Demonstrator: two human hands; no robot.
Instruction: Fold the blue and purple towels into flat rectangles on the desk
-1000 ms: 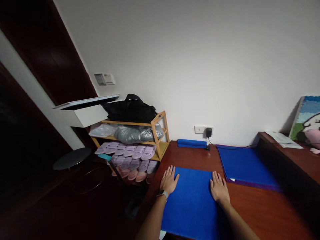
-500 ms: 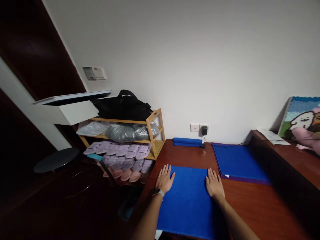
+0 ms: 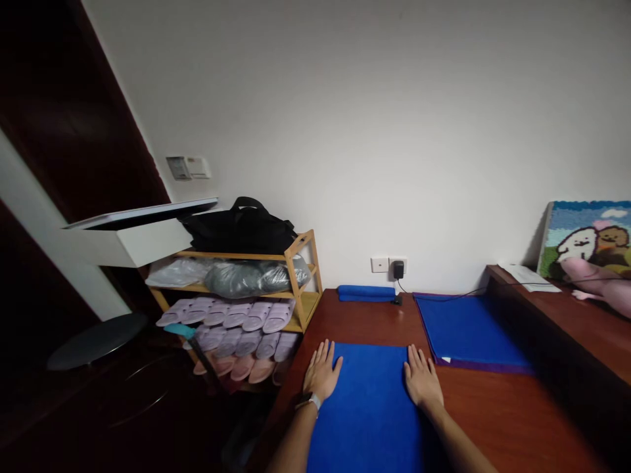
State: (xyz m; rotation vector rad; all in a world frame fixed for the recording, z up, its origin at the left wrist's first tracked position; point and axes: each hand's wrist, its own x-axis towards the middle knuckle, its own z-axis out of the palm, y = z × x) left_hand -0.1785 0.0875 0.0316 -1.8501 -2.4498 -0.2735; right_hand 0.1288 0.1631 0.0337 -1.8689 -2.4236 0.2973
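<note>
Blue cloth [image 3: 369, 407] between left hand [image 3: 321, 376] and right hand [image 3: 424, 381], both flat, ungrasping; likely light, limp; best pinched at corners nearest hands.

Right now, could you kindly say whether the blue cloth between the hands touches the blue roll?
Apart: the head view shows reddish-brown tabletop between the cloth and the blue roll.
</note>
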